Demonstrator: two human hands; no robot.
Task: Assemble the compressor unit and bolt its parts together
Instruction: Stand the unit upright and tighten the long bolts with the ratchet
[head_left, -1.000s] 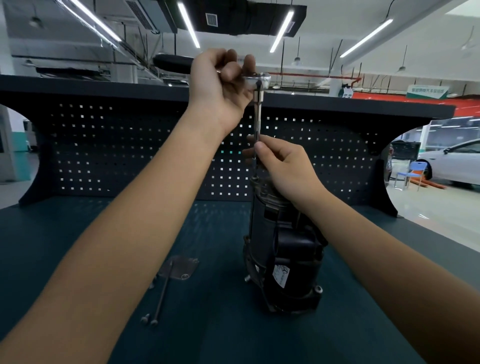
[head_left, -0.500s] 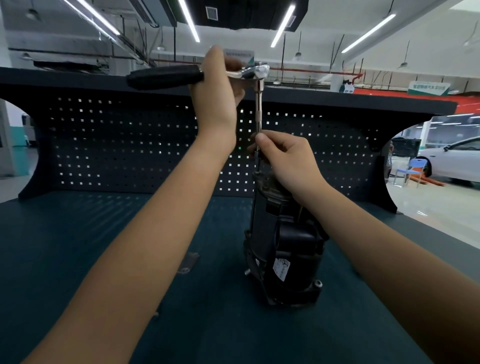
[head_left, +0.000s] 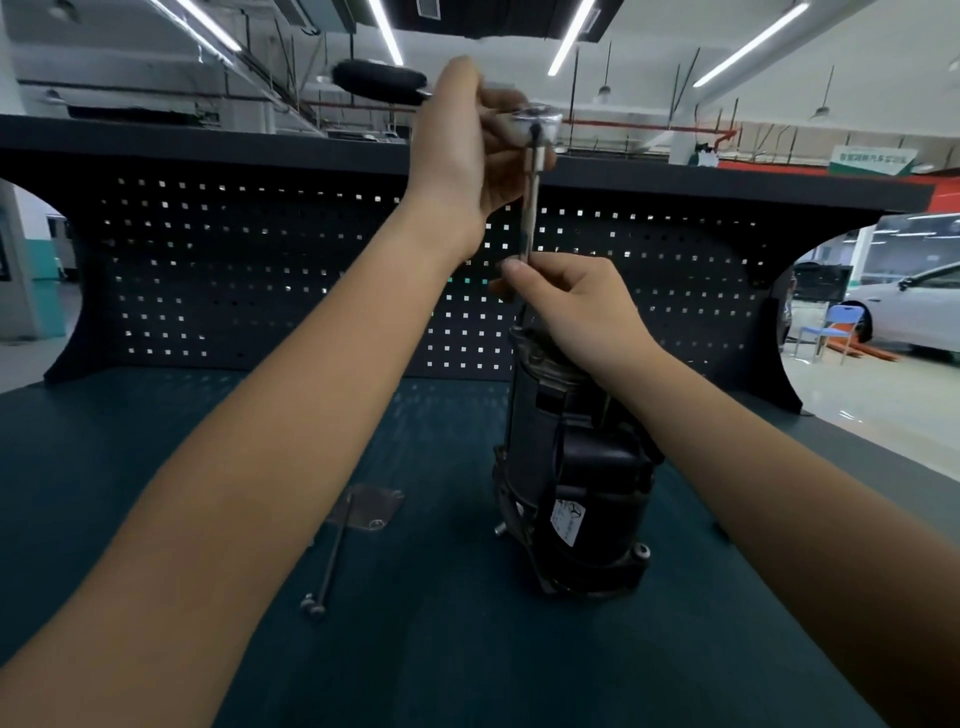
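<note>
A dark teal workbench (head_left: 156, 467) is being shown with a black compressor unit (head_left: 576, 483) standing upright on it, directly beneath the right hand (head_left: 576, 312). The unit is being seen as a grey cylindrical upper body over a bulkier black lower housing, with a white label on the front and a bolt lug at the base. A black pegboard back panel (head_left: 234, 270) is closing off the far edge behind both hands, while open bench surface is being left to the left of and in front of the unit, and the right edge is falling away beyond the right forearm.

A ratchet wrench (head_left: 535, 117) is being held high by the left hand (head_left: 467, 150), closed round the handle near the head, with the black grip (head_left: 379, 80) projecting to the left of that hand. A long extension bar (head_left: 532, 208) is being run straight down from the head and is being pinched near its lower end by the right hand's fingertips, just above the unit's top.

Below the left forearm, a small metal plate (head_left: 371, 506) and a long bolt (head_left: 332, 561) are lying on the bench.

Compared with half a second earlier, the grip is being seen swung further away and foreshortened, and the plate and bolt, largely hidden then, are being shown again.
</note>
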